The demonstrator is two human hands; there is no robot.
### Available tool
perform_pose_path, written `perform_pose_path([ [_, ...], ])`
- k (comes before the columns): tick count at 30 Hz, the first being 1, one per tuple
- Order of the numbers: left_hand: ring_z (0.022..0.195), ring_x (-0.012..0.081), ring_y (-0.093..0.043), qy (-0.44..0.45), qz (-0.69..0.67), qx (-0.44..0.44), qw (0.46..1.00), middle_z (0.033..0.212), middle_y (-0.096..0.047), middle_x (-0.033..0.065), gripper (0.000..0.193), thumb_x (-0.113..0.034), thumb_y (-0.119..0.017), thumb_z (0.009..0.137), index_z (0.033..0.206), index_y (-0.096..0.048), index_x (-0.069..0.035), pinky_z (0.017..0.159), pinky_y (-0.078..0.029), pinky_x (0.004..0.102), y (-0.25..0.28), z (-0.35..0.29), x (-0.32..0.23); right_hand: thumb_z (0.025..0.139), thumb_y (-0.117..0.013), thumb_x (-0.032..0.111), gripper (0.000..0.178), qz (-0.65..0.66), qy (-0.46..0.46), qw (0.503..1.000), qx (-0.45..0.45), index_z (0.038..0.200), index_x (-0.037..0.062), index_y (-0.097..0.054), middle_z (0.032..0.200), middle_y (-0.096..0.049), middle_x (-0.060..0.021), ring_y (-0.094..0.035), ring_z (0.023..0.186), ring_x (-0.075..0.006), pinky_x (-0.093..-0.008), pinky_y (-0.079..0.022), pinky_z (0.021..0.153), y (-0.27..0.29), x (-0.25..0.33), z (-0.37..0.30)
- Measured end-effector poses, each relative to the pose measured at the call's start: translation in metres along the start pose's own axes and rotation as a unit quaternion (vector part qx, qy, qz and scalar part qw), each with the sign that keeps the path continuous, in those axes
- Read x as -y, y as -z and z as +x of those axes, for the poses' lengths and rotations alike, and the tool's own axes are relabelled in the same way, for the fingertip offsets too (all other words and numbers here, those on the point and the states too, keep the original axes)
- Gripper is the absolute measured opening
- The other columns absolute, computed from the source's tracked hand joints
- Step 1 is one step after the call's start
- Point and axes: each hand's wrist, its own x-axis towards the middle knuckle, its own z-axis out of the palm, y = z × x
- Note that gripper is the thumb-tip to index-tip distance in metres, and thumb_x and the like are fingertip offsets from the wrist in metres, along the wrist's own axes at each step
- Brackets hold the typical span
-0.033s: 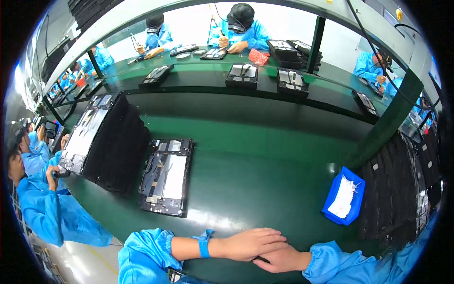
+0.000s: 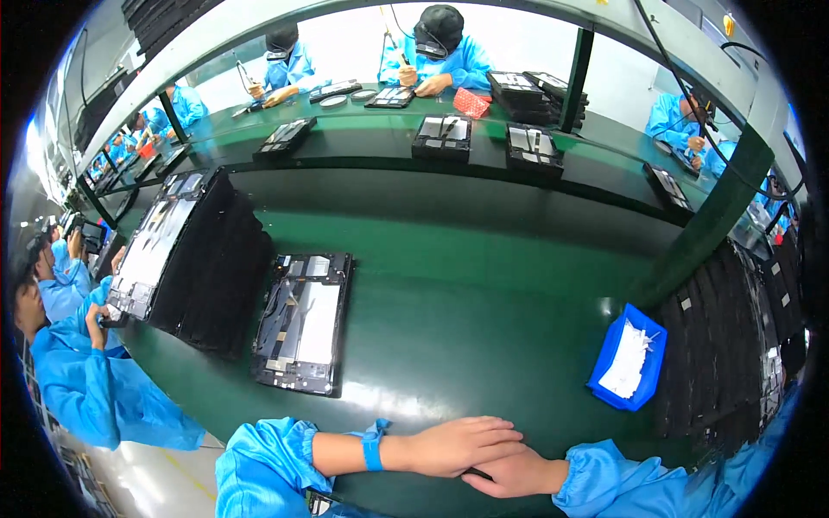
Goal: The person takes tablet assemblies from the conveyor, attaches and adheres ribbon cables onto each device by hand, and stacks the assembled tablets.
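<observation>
My left hand point(image 2: 464, 445) lies across my right hand point(image 2: 511, 474) at the table's front edge. The left fingers are stretched out flat over the right hand and grip nothing. A blue band point(image 2: 372, 449) circles my left wrist. Most of the right fingers are hidden beneath the left hand; only the thumb side shows. By that thumb a small dark piece point(image 2: 477, 473) peeks out, too covered to identify. Ahead and to the left, apart from both hands, an opened tablet-like device point(image 2: 315, 324) lies flat, its silver battery and ribbon cables exposed.
Left of the device rises a tall stack of black trays point(image 2: 216, 268) topped by another opened device. A blue bin point(image 2: 661, 345) of white pieces stands at right, beside more stacked black trays point(image 2: 704, 345). A shelf point(image 2: 363, 164) spans the back; co-workers sit beyond and at left.
</observation>
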Motion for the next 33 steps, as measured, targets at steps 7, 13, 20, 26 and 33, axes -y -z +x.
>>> perform_pose_path([
  [7,0.126,0.0342,-0.046,0.011,-0.017,-0.015,1.0,0.137,-0.047,0.0175,0.064,-0.011,-0.057,0.076,0.138,-0.043,-0.003,0.109,-0.036,0.0434,0.003,0.001,-0.004,0.089,-0.059,0.024,0.032,-0.003,0.038,0.998,-0.044,0.111,0.002,-0.061,0.107,-0.062,-0.0192,-0.058,0.101,-0.0359,-0.0421,-0.047,0.089,-0.003,-0.004,0.001],
  [13,0.125,0.036,-0.047,0.013,-0.026,-0.026,0.999,0.133,-0.049,0.019,0.06,-0.008,-0.058,0.076,0.135,-0.045,-0.001,0.108,-0.036,0.0459,0.007,0.003,-0.006,0.088,-0.061,0.025,0.029,-0.007,0.031,0.997,-0.07,0.107,0.0031,-0.063,0.101,-0.064,-0.0176,-0.06,0.096,-0.0356,-0.0419,-0.049,0.085,-0.003,-0.003,0.001],
  [20,0.123,0.0356,-0.048,0.016,-0.025,-0.03,0.999,0.131,-0.05,0.0185,0.06,-0.009,-0.058,0.076,0.134,-0.046,-0.002,0.107,-0.036,0.0456,0.009,0.004,-0.007,0.087,-0.062,0.026,0.027,-0.04,0.038,0.995,-0.081,0.104,0.0046,-0.065,0.098,-0.064,-0.0154,-0.06,0.094,-0.0339,-0.0421,-0.05,0.081,-0.008,-0.008,-0.001],
  [26,0.123,0.0353,-0.048,0.018,-0.029,-0.035,0.999,0.131,-0.05,0.0186,0.058,-0.009,-0.058,0.077,0.133,-0.047,-0.001,0.107,-0.036,0.0457,0.007,0.003,-0.006,0.091,-0.056,0.028,0.033,-0.001,0.004,0.999,-0.038,0.111,0.0016,-0.061,0.105,-0.063,-0.0196,-0.059,0.101,-0.0365,-0.0439,-0.047,0.09,-0.004,-0.003,-0.001],
  [33,0.125,0.0332,-0.046,0.018,-0.015,-0.022,0.999,0.138,-0.047,0.0164,0.058,-0.013,-0.055,0.081,0.137,-0.045,-0.004,0.108,-0.035,0.0445,0.007,0.002,-0.006,0.091,-0.055,0.028,0.033,0.016,-0.013,1.0,-0.016,0.11,0.0021,-0.062,0.105,-0.064,-0.0191,-0.059,0.101,-0.0362,-0.0435,-0.047,0.089,-0.001,-0.001,0.0],
])
